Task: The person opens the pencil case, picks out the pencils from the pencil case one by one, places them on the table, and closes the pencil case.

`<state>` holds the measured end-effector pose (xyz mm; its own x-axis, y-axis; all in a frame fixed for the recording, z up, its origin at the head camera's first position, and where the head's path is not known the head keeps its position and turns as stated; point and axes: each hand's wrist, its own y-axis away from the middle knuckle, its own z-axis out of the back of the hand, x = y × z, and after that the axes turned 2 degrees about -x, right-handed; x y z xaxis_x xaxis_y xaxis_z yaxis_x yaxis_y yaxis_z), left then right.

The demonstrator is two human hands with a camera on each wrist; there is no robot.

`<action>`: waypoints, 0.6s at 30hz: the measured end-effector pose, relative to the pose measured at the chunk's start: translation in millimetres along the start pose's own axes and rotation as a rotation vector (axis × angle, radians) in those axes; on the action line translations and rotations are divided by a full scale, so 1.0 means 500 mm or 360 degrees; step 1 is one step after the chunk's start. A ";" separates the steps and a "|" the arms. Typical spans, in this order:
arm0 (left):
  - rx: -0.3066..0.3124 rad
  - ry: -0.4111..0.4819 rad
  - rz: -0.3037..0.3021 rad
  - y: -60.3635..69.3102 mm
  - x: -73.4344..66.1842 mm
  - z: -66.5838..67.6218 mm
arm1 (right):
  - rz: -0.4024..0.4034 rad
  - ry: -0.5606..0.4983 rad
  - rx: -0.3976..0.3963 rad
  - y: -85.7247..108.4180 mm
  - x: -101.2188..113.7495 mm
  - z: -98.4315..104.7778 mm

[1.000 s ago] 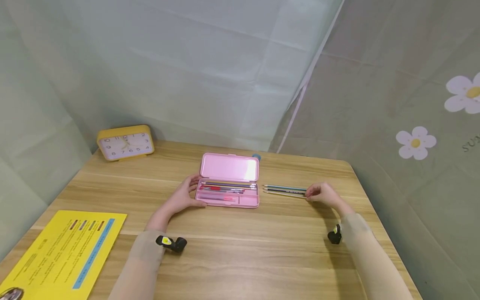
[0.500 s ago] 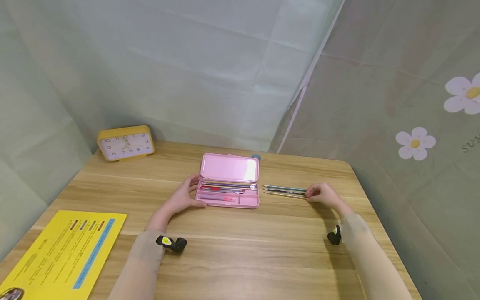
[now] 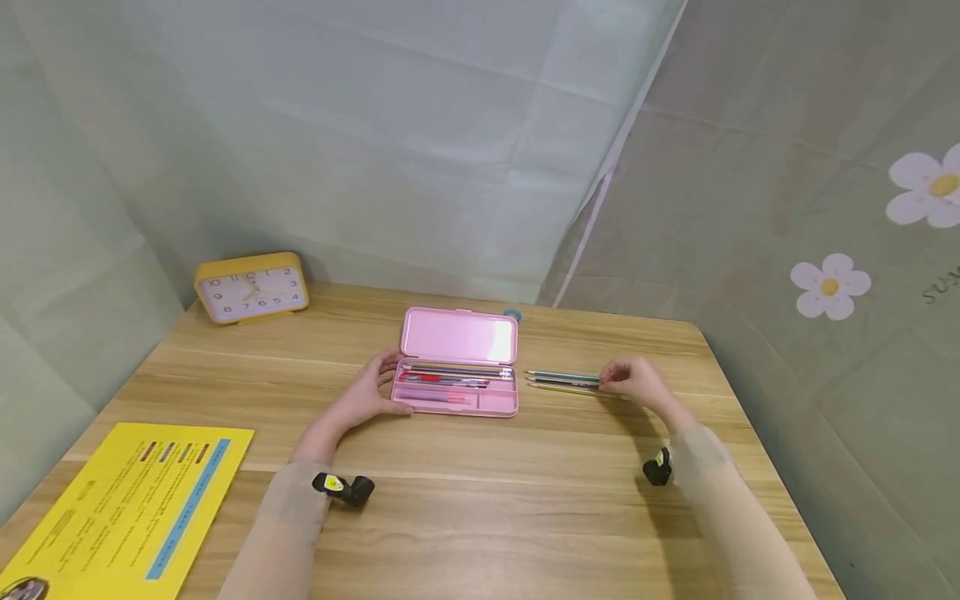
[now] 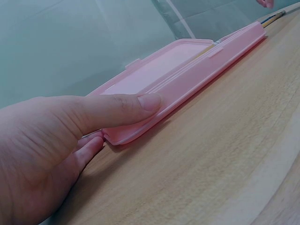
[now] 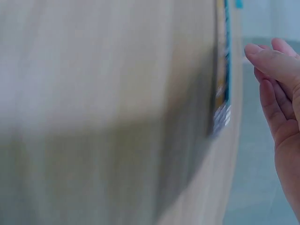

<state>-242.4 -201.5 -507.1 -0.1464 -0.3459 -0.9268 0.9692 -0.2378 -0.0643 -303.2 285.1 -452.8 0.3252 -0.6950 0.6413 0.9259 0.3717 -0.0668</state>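
One clock (image 3: 251, 292) and one yellow sheet (image 3: 123, 504) sit leftward; your left hand (image 3: 362, 396) grips one pink pencil case (image 3: 450, 333) by its left end, your right hand (image 3: 637, 385), fingers loose and holding nothing, is near three pencils (image 3: 558, 381) beside it

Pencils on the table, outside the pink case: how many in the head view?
3, all right of the pink case: the teal pencil farthest back, the dark pencil between, the yellow pencil in front. The right hand could hide another.
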 end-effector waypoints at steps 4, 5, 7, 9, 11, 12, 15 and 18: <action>0.0002 0.0000 0.0002 0.002 0.000 0.000 | 0.0046 -0.0011 -0.0020 -0.023 0.043 -0.007; 0.0001 0.0003 0.0001 0.002 0.000 0.000 | 0.0064 -0.0035 -0.0015 -0.029 0.055 -0.009; 0.0000 -0.0004 0.0002 0.003 -0.002 0.000 | 0.0091 -0.0074 -0.0015 -0.041 0.079 -0.015; -0.0001 -0.0001 0.0002 0.003 -0.003 0.000 | 0.0117 -0.0107 -0.0016 -0.053 0.101 -0.023; -0.0001 0.0010 0.0001 0.003 -0.005 0.000 | 0.0143 -0.0123 -0.0014 -0.066 0.121 -0.031; -0.0003 0.0014 -0.0002 0.003 -0.006 0.000 | 0.0149 -0.0123 -0.0013 -0.072 0.130 -0.036; -0.0004 0.0035 -0.0012 0.002 -0.008 -0.001 | 0.0177 -0.0125 0.0014 -0.092 0.151 -0.051; -0.0006 0.0030 -0.0018 0.002 -0.008 -0.001 | 0.0183 -0.0130 0.0060 -0.111 0.166 -0.070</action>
<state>-240.6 -199.9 -503.5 -0.1538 -0.3261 -0.9327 0.9681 -0.2385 -0.0763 -321.1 185.0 -422.8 0.4105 -0.5949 0.6911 0.8752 0.4698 -0.1154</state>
